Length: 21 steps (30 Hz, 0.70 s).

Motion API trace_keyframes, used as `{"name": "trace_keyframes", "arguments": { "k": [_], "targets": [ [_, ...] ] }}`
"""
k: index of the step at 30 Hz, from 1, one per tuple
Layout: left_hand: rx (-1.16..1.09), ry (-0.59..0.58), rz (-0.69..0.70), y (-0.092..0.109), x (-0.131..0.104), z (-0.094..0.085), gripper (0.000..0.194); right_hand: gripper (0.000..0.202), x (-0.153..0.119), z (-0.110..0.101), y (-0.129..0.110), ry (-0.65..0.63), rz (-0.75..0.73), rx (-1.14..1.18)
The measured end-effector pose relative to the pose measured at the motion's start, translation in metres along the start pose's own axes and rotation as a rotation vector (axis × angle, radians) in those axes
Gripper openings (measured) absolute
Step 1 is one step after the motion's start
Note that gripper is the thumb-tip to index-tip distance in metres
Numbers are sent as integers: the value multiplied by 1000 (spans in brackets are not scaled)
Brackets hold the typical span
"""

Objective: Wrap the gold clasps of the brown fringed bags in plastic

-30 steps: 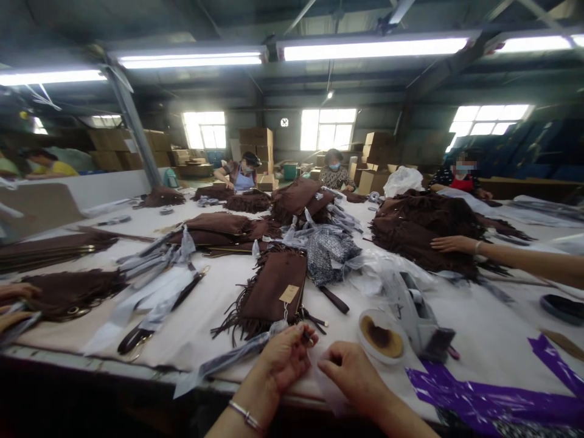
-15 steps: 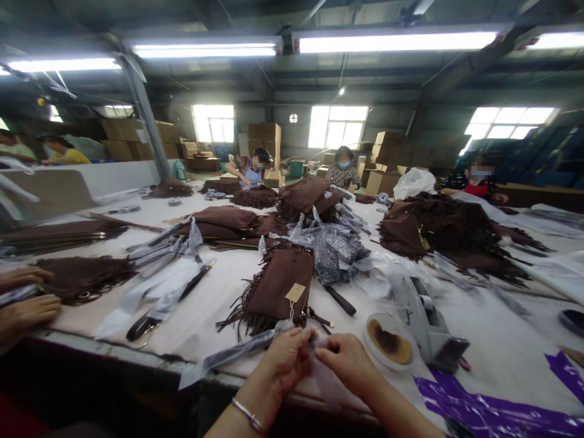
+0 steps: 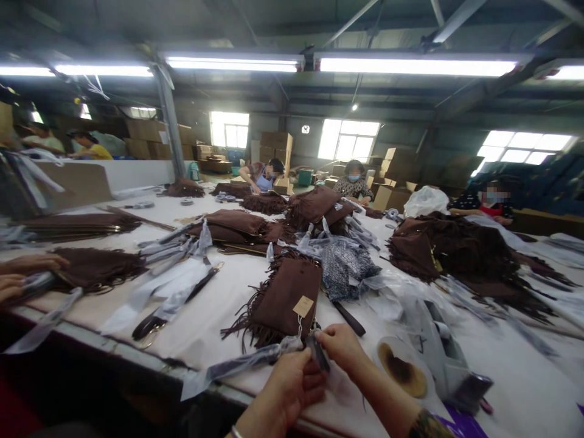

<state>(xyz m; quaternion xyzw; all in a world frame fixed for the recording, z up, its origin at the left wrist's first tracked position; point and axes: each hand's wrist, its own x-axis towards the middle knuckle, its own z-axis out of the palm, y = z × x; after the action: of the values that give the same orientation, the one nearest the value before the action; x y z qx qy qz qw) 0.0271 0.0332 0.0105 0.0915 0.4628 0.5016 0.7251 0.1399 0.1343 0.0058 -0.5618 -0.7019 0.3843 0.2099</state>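
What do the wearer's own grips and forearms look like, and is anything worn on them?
Both the left grip and the right grip are human hands with no gloves. A silver-coloured bangle shows at the left wrist, cut by the picture's lower edge. Along the right forearm is a dark patterned patch; whether it is a sleeve edge is unclear.

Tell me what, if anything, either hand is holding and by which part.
A dark strip: the left hand seems to hold it along its side, and the right hand appears to pinch near its upper end.
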Motion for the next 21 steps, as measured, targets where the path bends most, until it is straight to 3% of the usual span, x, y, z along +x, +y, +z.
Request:
{"name": "trace_keyframes", "arguments": {
  "k": [5, 10, 15, 21],
  "targets": [
    [12, 50, 35, -2, 3, 8, 29, 30, 4, 0, -1, -24, -3, -57],
    [-14, 47, 71, -4, 2, 5, 28, 26, 9, 3, -5, -80, -4, -50],
    [57, 103, 112, 6, 2, -5, 25, 24, 9, 10, -8, -201, 76, 246],
    [-26, 225, 191, 27, -2, -21, 14, 25, -1, 26, -12, -303, 190, 615]
  ]
}}
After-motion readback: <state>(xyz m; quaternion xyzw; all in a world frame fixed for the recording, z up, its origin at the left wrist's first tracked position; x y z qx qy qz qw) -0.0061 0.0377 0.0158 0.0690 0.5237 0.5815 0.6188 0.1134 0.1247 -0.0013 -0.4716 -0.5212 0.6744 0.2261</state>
